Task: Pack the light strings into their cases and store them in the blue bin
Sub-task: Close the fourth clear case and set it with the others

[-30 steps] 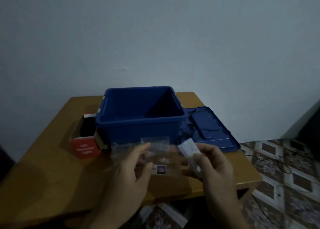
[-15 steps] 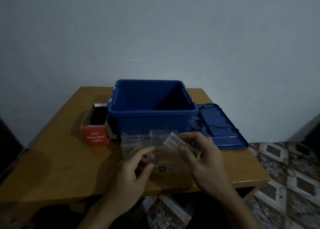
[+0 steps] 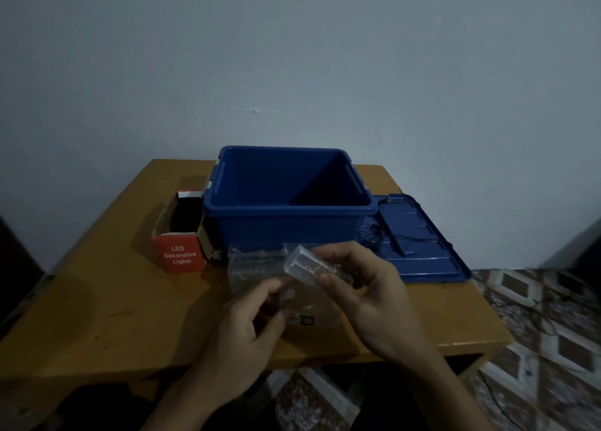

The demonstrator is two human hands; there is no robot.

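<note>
Now the right hand (image 3: 367, 295) grips a small clear case (image 3: 309, 264) between thumb and fingertips, tilted, just in front of the blue bin (image 3: 292, 208). A fine light string (image 3: 322, 268) seems to lie inside it, though the dim light makes that hard to confirm. The left hand (image 3: 247, 329) is curled, thumb and forefinger pinching the near edge of a clear pack (image 3: 257, 263) that lies in front of the bin.

A second ago the right hand held the case further right of the bin's front; it has since brought it to the centre, and the left hand's fingers have closed in. I judge the string is being packed, with nothing yet stored in the bin.

The blue lid (image 3: 429, 261) lies right of the bin, and a red box (image 3: 180, 255) stands at its left.
</note>
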